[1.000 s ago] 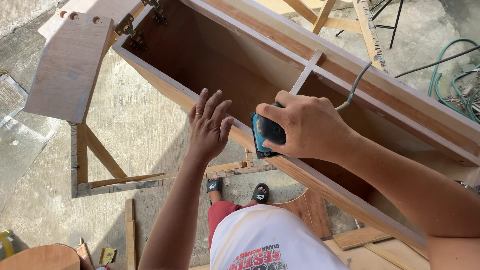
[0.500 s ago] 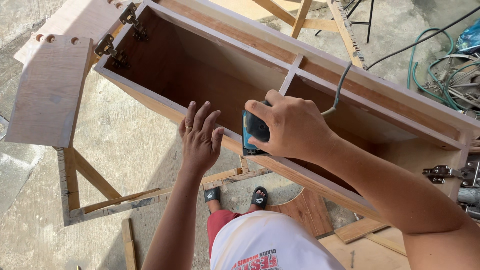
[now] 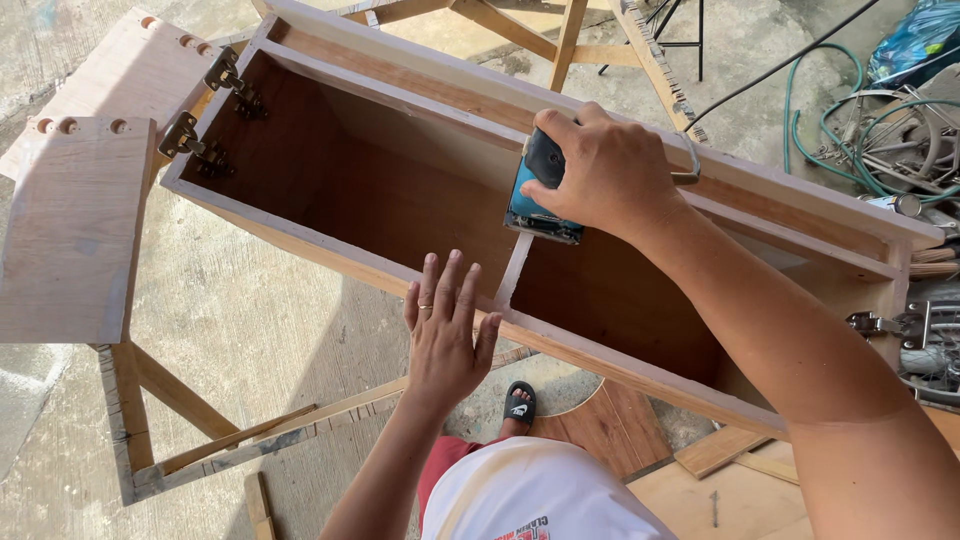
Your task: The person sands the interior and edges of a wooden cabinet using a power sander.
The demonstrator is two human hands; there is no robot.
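**Sander on the cabinet's middle rail**

The right hand [image 3: 605, 170] clasped a small blue-and-black power sander [image 3: 540, 195], pressing it down on the pale centre divider [image 3: 515, 270] of a long wooden cabinet frame [image 3: 330, 255], toward the divider's far end. Its cord [image 3: 770, 85] ran off toward the far right. The left hand [image 3: 445, 335] lay flat, fingers spread and gripping nothing, on the frame's near rail just left of the divider. Two metal hinges [image 3: 185, 135] sat at the frame's left end, beside two hanging doors [image 3: 70, 230]. Wooden trestle legs [image 3: 150, 400] stood beneath. Hoses [image 3: 830, 110] lay tangled at the far right.
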